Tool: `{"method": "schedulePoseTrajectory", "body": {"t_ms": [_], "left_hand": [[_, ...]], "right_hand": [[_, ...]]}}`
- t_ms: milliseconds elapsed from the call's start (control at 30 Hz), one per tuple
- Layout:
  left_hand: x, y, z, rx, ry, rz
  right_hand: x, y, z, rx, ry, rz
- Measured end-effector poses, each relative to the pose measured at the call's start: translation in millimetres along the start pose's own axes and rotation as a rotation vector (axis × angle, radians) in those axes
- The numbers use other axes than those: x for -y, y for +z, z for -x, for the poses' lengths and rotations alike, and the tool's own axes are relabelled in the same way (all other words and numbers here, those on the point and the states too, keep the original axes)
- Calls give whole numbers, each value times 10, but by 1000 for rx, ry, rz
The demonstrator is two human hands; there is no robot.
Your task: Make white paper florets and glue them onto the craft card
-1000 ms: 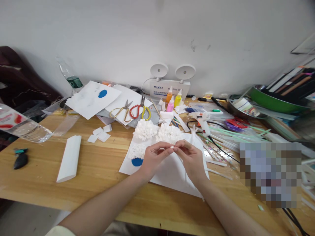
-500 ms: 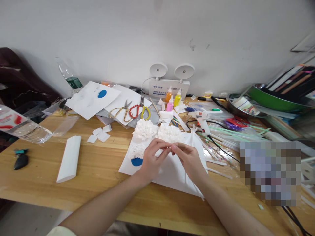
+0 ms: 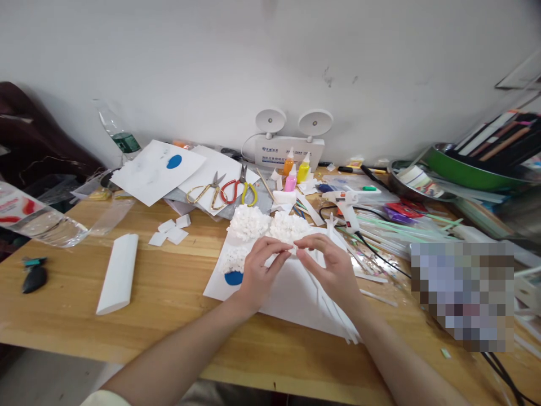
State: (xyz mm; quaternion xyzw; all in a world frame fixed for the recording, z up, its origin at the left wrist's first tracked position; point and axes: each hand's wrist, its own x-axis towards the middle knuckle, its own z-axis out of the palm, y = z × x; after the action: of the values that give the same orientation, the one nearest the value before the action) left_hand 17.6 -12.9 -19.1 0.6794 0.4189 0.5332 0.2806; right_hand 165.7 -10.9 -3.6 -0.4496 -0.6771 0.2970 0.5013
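Observation:
My left hand is closed in a pinch, thumb and forefinger meeting at a tiny white piece too small to name. Facing it, my right hand is curled with thumb and forefinger at the same spot; what it holds is unclear. Thin white strips run below my right hand across a white paper sheet; whether the hand grips them is hidden. Beyond the hands, fluffy white clusters rest on the sheet, one of them beside a blue round spot.
A glue gun with a black cord lies behind my right hand. Gold scissors, pliers and paint bottles are farther back. At left are a white folded block, small white squares and a lying bottle.
My right thumb and forefinger have parted slightly and the hand has turned a little. The white strips below it have shifted and spread. My left hand has barely moved.

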Motion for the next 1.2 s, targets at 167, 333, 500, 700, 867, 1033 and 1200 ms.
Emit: {"method": "schedulePoseTrajectory", "body": {"t_ms": [167, 333, 500, 700, 867, 1033, 1200], "left_hand": [[7, 7, 2, -2, -7, -18], [21, 9, 2, -6, -15, -4], [31, 15, -3, 6, -88, 100], [27, 23, -9, 35, -159, 209], [-8, 33, -15, 57, -182, 231], [-22, 51, -8, 57, -227, 261], [-32, 47, -3, 45, -226, 295]], "right_hand": [[-29, -31, -20, -62, -339, 293], [-98, -13, 8, -106, -495, 437], [-101, -10, 28, -118, -546, 493], [-108, 10, 29, -128, -511, 479], [-96, 21, 16, -135, -488, 419], [-7, 50, 21, -151, -333, 240], [-11, 99, 77, -112, -124, 49]]}}
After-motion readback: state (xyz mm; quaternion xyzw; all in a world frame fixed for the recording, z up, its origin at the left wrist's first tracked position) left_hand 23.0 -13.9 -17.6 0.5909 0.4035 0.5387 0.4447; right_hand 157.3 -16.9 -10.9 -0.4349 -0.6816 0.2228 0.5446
